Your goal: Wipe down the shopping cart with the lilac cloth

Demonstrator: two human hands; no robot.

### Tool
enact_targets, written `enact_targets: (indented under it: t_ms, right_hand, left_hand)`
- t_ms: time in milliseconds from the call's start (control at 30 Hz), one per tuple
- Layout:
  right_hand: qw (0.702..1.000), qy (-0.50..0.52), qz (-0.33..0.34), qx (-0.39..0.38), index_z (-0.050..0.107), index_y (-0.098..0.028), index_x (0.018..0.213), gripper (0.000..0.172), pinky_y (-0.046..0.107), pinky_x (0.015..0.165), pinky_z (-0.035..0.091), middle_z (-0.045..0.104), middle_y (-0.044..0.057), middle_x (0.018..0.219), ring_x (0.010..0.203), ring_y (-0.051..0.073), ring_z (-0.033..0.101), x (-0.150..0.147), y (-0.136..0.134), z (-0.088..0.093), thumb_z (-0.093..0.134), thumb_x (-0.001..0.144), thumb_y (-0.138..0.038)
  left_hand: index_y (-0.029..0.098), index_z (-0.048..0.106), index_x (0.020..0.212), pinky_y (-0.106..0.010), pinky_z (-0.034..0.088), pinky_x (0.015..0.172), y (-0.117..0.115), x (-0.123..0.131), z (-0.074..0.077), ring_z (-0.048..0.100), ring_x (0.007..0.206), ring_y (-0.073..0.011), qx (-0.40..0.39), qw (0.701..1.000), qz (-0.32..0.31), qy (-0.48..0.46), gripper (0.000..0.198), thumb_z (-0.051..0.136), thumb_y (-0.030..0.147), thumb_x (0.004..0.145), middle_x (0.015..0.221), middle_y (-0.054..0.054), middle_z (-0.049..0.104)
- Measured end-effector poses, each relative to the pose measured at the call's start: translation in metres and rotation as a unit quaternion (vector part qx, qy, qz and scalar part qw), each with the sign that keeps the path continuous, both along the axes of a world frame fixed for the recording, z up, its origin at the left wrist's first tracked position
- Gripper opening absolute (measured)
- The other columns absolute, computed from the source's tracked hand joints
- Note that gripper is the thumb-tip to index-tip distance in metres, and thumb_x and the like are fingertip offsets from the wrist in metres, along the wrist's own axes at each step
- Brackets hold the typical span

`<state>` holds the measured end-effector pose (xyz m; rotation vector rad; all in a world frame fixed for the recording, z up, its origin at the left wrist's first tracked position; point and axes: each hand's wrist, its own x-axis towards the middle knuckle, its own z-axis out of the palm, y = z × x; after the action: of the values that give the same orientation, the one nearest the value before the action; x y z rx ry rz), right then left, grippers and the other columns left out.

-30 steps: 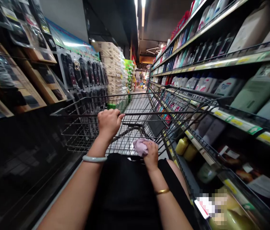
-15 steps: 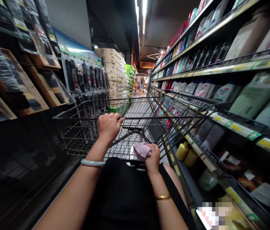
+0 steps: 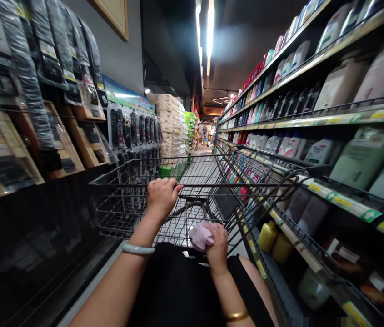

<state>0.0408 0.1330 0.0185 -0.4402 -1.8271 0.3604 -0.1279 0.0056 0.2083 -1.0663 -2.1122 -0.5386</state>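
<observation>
My left hand (image 3: 162, 196) is wrapped round the top rail of a black wire shopping cart (image 3: 133, 213) in front of me. A pale bangle sits on that wrist. Lower and closer to my body, my right hand (image 3: 216, 243) is closed on a crumpled pink cloth (image 3: 200, 236) by the cart's near edge. A gold bangle shows on the right wrist. The cart's basket looks bare inside.
I stand in a narrow shop aisle (image 3: 198, 159). Shelves of bottles (image 3: 290, 141) run along the right, with yellow bottles (image 3: 268, 236) low down. Hanging packaged goods (image 3: 133, 129) and wooden racks (image 3: 72, 141) line the left. Stacked boxes (image 3: 169, 122) stand farther down.
The view has tilted upward, so cart and hands sit lower in the picture. Both hands keep their grips on the cart rail and the pink cloth.
</observation>
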Motion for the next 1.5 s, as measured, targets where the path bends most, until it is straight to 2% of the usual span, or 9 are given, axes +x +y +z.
enact_targets:
  t_ms: [167,233,467,533,800,867,1067,1300,1500]
  right_hand:
    - [0.989,0.123,-0.072,0.029,0.069,-0.024,0.118,0.032,0.049,0.102,0.045,0.054,0.012,0.124,0.118,0.031,0.051,0.003,0.013,0.074,0.059,0.088,-0.025]
    - [0.989,0.108,-0.085,0.047,0.068,-0.024,0.121,0.035,0.052,0.104,0.044,0.053,0.013,0.128,0.120,0.032,0.050,-0.004,0.009,0.086,0.058,0.087,-0.021]
    - [0.994,0.009,-0.040,0.097,0.074,-0.032,0.108,0.045,0.048,0.093,0.052,0.062,0.009,0.117,0.110,0.029,0.056,-0.016,-0.010,0.011,0.048,0.085,-0.004]
    - [0.997,0.019,-0.023,0.077,0.074,-0.031,0.105,0.041,0.046,0.091,0.052,0.062,0.008,0.113,0.107,0.028,0.057,-0.011,-0.008,0.007,0.050,0.085,-0.005]
    - [0.988,0.125,-0.063,0.071,0.071,-0.024,0.113,0.028,0.051,0.104,0.042,0.055,0.010,0.123,0.118,0.029,0.050,-0.017,-0.003,0.115,0.055,0.090,-0.020]
    - [0.989,0.098,-0.069,0.089,0.071,-0.023,0.115,0.031,0.050,0.103,0.042,0.055,0.011,0.124,0.117,0.029,0.049,-0.028,-0.011,0.108,0.056,0.089,-0.016]
    - [0.993,0.000,-0.019,0.117,0.074,-0.025,0.108,0.043,0.045,0.099,0.044,0.061,0.010,0.119,0.114,0.028,0.050,-0.031,-0.027,0.038,0.050,0.083,0.000]
    - [0.990,0.088,-0.096,0.055,0.074,-0.021,0.109,0.026,0.048,0.097,0.044,0.058,0.012,0.119,0.111,0.030,0.053,0.019,0.019,0.054,0.058,0.089,-0.026]
    - [0.994,0.004,-0.105,0.011,0.077,-0.021,0.090,0.025,0.045,0.092,0.044,0.060,0.013,0.108,0.104,0.029,0.052,0.017,0.021,0.000,0.054,0.083,-0.014]
  left_hand:
    - [0.025,0.065,0.090,-0.043,0.033,0.087,0.000,0.000,0.000,0.058,0.097,-0.0285,0.003,1.000,-0.005,-0.009,0.038,0.043,0.053,0.100,0.095,-0.007,0.071]
    - [0.024,0.065,0.091,-0.043,0.033,0.087,0.000,0.001,0.000,0.059,0.098,-0.0286,0.005,1.000,-0.003,-0.010,0.037,0.043,0.053,0.100,0.096,-0.007,0.071]
    - [0.025,0.066,0.092,-0.043,0.034,0.088,-0.001,-0.001,-0.001,0.059,0.097,-0.0277,0.002,1.000,-0.009,-0.006,0.037,0.043,0.053,0.101,0.096,-0.007,0.071]
    - [0.025,0.066,0.092,-0.043,0.034,0.087,-0.002,-0.002,-0.001,0.059,0.098,-0.0277,0.002,1.000,-0.008,-0.004,0.038,0.042,0.053,0.101,0.097,-0.007,0.071]
    - [0.024,0.066,0.092,-0.043,0.034,0.087,-0.001,0.000,0.001,0.059,0.098,-0.0276,0.003,1.000,-0.008,-0.008,0.035,0.045,0.051,0.101,0.096,-0.005,0.071]
    - [0.024,0.066,0.091,-0.043,0.034,0.086,-0.002,0.000,0.002,0.059,0.097,-0.0280,0.004,1.000,-0.006,-0.008,0.035,0.046,0.051,0.101,0.095,-0.005,0.071]
    - [0.024,0.067,0.092,-0.043,0.033,0.085,-0.003,0.002,0.002,0.060,0.097,-0.0282,-0.002,1.000,-0.005,-0.001,0.036,0.046,0.052,0.101,0.095,-0.005,0.071]
    - [0.025,0.066,0.094,-0.043,0.033,0.085,-0.001,0.002,0.001,0.059,0.098,-0.0271,-0.005,1.000,0.000,-0.001,0.037,0.044,0.054,0.101,0.096,-0.004,0.071]
    - [0.024,0.066,0.095,-0.043,0.032,0.085,0.000,0.002,0.001,0.059,0.100,-0.0284,-0.005,1.000,0.003,-0.002,0.038,0.044,0.054,0.101,0.099,-0.006,0.071]
